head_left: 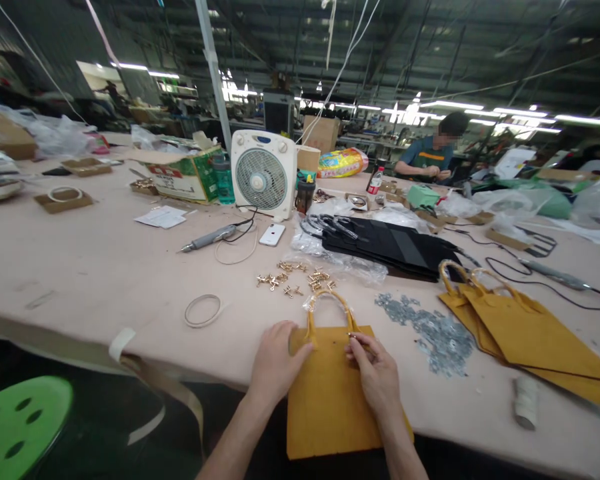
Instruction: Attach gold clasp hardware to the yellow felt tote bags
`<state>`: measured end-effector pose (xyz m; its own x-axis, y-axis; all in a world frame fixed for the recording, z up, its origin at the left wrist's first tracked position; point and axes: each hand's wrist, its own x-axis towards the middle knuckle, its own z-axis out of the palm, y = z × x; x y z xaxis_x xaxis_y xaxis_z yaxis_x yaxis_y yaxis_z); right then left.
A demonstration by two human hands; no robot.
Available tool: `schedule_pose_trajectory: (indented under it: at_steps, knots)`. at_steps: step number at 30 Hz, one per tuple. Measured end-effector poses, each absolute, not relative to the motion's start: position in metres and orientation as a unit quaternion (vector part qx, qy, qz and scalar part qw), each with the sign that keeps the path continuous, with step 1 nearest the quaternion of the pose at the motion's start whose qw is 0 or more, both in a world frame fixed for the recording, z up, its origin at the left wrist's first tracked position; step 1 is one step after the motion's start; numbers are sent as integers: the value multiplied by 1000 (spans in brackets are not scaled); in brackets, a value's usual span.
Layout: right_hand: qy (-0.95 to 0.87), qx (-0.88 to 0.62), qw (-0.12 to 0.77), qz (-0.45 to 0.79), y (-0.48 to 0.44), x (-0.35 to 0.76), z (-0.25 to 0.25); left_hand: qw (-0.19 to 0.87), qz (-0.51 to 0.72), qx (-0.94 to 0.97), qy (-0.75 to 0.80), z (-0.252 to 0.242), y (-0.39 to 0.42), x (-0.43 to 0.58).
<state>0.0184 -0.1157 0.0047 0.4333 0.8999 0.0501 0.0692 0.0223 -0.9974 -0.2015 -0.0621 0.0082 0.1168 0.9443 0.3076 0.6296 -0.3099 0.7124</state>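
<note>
- Workshop all round me, strip lights overhead, and a long pale table under my hands; a person in a blue top sits at the far side, at about one o'clock.
- Right at the near edge, at six o'clock, lies the yellow bag, flat, its lower part hanging over the table's lip, its wrapped handle arching up at twelve o'clock.
- My left hand lies flat on the bag's upper left corner, fingers together, pressing it still.
- My right hand pinches something small and shiny at the top edge, thumb and forefinger closed where the handle's right end meets the bag. It is too small to name for sure.
- I judge I am fixing the handle's right end; a small hole shows in the panel near the middle.
- Brass fittings lie scattered at eleven o'clock beyond the handle, grey washers in a heap at two o'clock.
- More yellow bags are stacked at three o'clock, black bags at one o'clock.
- Next calls, I think, for seating the piece square while the left hand holds the panel taut, then taking a fresh fitting.
- Further off: a white fan, a phone, a pen-like tool, a tape ring.
</note>
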Motion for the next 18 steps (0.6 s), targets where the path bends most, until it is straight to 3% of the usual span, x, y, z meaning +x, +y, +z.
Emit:
schedule_pose_trajectory:
  at_steps: [5, 18]
  knots:
    - [-399, -612, 583, 357, -115, 17, 7, 216, 360, 718, 555, 15, -73, -187]
    - [-378, -604, 613, 341, -109, 10, 17, 453, 531, 498, 515, 10, -54, -152]
